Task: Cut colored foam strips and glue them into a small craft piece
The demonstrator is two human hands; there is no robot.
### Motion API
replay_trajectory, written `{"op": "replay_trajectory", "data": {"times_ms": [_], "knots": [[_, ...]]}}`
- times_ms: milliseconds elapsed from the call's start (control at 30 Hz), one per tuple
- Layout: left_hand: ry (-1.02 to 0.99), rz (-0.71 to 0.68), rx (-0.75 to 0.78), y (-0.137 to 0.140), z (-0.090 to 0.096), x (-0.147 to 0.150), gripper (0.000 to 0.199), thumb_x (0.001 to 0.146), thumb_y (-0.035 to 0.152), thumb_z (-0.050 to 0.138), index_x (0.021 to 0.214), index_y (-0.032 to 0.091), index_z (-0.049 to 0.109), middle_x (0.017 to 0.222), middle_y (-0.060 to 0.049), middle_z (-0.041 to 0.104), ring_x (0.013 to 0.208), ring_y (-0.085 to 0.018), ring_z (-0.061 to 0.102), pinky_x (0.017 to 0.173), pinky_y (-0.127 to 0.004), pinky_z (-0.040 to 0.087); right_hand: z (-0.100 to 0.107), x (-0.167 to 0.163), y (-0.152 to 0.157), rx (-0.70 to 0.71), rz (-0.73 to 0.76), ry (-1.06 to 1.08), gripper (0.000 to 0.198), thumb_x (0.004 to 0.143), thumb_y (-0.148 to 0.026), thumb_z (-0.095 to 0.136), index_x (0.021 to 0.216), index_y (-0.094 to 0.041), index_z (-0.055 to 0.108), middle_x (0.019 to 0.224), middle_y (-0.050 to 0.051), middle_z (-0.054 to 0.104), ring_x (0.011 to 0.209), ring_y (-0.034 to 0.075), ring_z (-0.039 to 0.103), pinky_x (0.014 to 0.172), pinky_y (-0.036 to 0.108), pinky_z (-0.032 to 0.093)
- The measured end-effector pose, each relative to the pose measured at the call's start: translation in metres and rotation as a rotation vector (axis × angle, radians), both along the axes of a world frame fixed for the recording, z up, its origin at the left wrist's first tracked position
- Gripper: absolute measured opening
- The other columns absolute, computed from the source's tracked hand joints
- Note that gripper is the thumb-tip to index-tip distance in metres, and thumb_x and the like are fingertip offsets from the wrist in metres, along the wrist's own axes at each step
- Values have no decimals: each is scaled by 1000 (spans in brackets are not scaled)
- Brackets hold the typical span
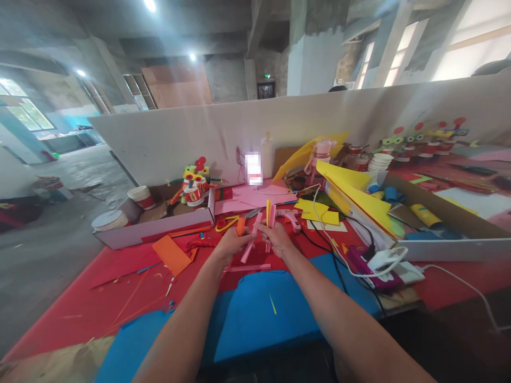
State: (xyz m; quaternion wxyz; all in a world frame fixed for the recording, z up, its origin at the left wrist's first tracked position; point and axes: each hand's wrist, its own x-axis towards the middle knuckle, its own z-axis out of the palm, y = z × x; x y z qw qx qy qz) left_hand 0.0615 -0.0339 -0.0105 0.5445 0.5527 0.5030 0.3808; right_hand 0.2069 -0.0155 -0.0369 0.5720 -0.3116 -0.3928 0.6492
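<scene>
Both hands meet over the middle of the table. My left hand [232,244] is closed on an orange paper strip [241,227] and a slanting pink paper strip [248,251]. Close beside it, my right hand [280,240] pinches a yellow paper strip [268,208] and another pink strip [273,215], both roughly upright. Whether the two hands touch I cannot tell. Below them a loose pink strip [247,268] lies on the red cover. Just beyond the hands are yellow-handled scissors [224,224] and a pink glue gun [294,221].
A shallow box [159,230] with a paper-cup robot figure [195,191] stands left. At right are an open box [451,250], a purple power strip [369,266] and trailing cables. Orange paper [172,255] and a blue sheet [271,314] cover the near side. A white partition [179,133] rises behind.
</scene>
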Motion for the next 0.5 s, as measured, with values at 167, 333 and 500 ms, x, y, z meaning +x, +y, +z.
{"op": "replay_trajectory", "data": {"times_ms": [167, 333, 500], "knots": [[138, -2, 69, 0, 2, -3, 39, 59, 48, 77, 61, 15, 56, 48, 4, 51, 39, -3, 29, 40, -20, 18, -3, 2, 4, -10, -40, 12, 37, 53, -40, 83, 65, -17, 56, 44, -11, 36, 38, 3, 26, 37, 18, 18], [235, -27, 117, 0, 3, -7, 33, 63, 44, 75, 59, 15, 61, 47, 5, 46, 43, -5, 32, 43, -21, 24, -7, 2, 8, -29, -138, 28, 37, 54, -40, 81, 70, -17, 56, 45, -12, 35, 38, 3, 26, 37, 18, 18], [262, -80, 103, -2, 11, -9, 32, 65, 44, 73, 56, 15, 62, 45, 3, 50, 43, -6, 33, 44, -21, 23, -11, 5, 14, -5, -186, 49, 37, 55, -41, 81, 70, -18, 55, 45, -12, 33, 38, 3, 26, 37, 19, 17]]}}
